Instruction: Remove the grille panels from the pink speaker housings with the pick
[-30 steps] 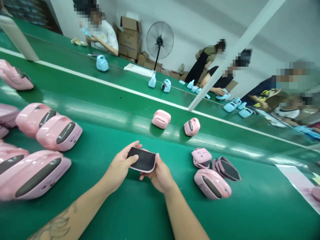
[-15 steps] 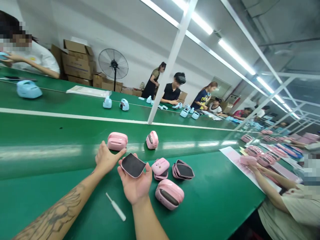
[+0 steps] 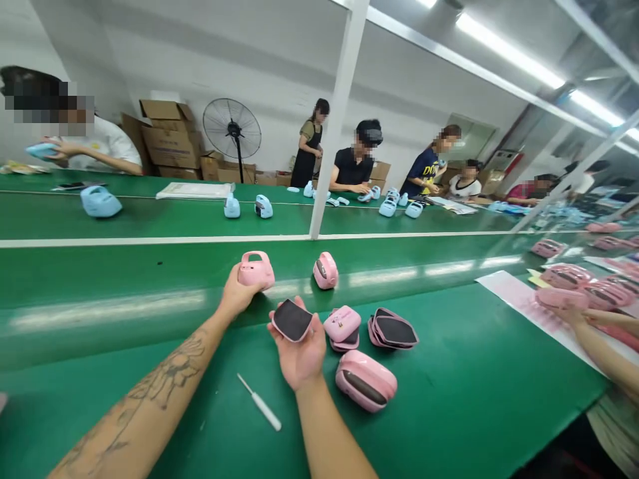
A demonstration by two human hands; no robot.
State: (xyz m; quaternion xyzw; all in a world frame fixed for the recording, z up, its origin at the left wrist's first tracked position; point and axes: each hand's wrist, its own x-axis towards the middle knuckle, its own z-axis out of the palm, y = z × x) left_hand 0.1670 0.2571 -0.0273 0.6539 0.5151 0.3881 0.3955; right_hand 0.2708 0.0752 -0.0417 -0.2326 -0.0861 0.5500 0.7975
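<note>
My left hand [image 3: 234,293] reaches forward and grips a pink handled case [image 3: 256,271] on the green belt [image 3: 124,303]. My right hand [image 3: 299,352] lies palm up with its fingers curled round a dark panel with a pink rim [image 3: 292,320]. Just right of it lie a pink shell [image 3: 342,326], a stack of dark panels [image 3: 393,329] and a pink case with a dark window [image 3: 366,380]. A second pink case [image 3: 325,271] stands on the belt beyond.
A white-handled tool [image 3: 259,402] lies on the green table near my right forearm. A white post [image 3: 333,120] rises behind the belt. Blue cases [image 3: 101,201] sit on the far table, where several people work. Another person's arm [image 3: 599,339] reaches in at the right by pink cases [image 3: 564,276].
My left hand has let go of the dark panel and moved forward onto the pink case, lifting it upright. The right hand keeps the panel. The view has swung right and up.
</note>
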